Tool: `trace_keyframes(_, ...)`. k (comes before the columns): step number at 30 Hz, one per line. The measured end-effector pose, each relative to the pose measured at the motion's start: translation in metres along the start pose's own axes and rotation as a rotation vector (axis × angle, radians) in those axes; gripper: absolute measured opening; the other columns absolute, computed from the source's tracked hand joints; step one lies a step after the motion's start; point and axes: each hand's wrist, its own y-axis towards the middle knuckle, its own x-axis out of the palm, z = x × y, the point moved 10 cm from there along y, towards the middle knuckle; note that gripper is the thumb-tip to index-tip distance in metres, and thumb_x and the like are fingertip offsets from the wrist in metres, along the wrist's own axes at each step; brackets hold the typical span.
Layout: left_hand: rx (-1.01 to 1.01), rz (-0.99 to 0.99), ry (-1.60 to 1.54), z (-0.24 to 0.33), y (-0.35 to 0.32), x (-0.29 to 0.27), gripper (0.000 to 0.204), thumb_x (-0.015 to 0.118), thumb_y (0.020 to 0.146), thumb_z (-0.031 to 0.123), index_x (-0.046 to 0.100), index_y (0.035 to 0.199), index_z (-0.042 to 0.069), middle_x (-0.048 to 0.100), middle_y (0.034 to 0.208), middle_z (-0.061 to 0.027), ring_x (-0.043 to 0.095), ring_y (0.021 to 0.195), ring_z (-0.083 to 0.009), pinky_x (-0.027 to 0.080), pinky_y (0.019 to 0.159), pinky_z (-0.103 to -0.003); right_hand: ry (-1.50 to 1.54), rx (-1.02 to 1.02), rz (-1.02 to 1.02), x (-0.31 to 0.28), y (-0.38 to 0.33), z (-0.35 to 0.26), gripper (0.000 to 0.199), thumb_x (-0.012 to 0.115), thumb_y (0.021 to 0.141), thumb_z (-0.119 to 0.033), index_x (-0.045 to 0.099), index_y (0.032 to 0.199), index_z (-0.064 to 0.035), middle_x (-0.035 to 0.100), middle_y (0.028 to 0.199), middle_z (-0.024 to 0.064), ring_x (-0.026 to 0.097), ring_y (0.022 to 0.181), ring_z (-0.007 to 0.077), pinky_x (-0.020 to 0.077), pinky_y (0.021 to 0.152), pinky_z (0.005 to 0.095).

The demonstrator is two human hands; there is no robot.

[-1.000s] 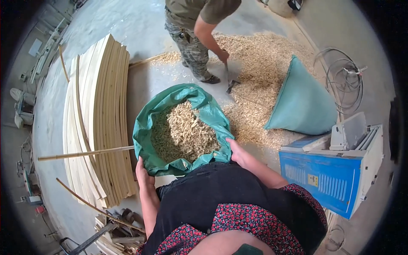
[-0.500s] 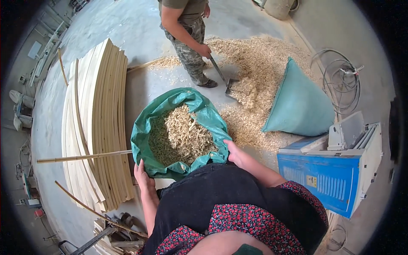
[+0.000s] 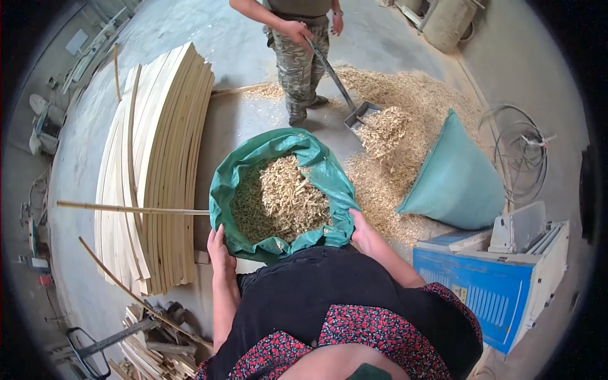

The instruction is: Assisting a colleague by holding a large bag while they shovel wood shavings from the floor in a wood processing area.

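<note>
A green woven sack [image 3: 223, 183] stands open-mouthed in front of me, its rim rolled outward, with pale wood shavings [image 3: 294, 196] inside. My left hand [image 3: 221, 253] grips the near left side of the rim. At the near right side, my right hand [image 3: 363, 233] is closed on the rim too; folds of the sack partly hide the fingers of both hands. Beyond the sack, a co-worker [image 3: 301, 66] in camouflage trousers holds a shovel [image 3: 335, 79]. Its blade carries a heap of shavings, raised at the edge of the big pile [image 3: 437, 95].
A full, closed green sack [image 3: 456, 180] leans on the pile at right, near coiled cable [image 3: 516, 152] and a blue metal cabinet [image 3: 472, 285]. Long pale boards [image 3: 158, 171] are stacked at left, with a bamboo pole [image 3: 133, 208] across them. Scrap wood [image 3: 161, 342] lies at lower left.
The co-worker has straightened up and lifted the loaded shovel from the pile toward the sack. My hands stay on the rim while the view has shifted slightly.
</note>
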Motion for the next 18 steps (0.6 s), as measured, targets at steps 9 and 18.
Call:
trace_keyframes(9, 0.000, -0.038, -0.016, -0.002, -0.005, 0.007, 0.029, 0.057, 0.093, 0.015, 0.058, 0.118, -0.001, 0.065, 0.107, -0.0068, 0.061, 0.094, -0.0156, 0.048, 0.084, -0.030, 0.006, 0.004, 0.038, 0.002, 0.035, -0.007, 0.043, 0.033, 0.098, -0.030, 0.052, 0.125, -0.0021, 0.060, 0.120, 0.0177, 0.058, 0.111, 0.0361, 0.0432, 0.098, 0.0543)
trace_keyframes(18, -0.024, -0.002, -0.033, -0.005, -0.012, 0.001, 0.031, 0.058, 0.093, 0.016, 0.057, 0.120, -0.001, 0.065, 0.109, -0.0062, 0.061, 0.097, -0.0150, 0.047, 0.087, -0.029, 0.015, -0.024, -0.029, 0.010, 0.027, -0.019, 0.046, 0.027, 0.101, -0.031, 0.047, 0.131, -0.0018, 0.055, 0.128, 0.0169, 0.055, 0.116, 0.0348, 0.0433, 0.099, 0.0534)
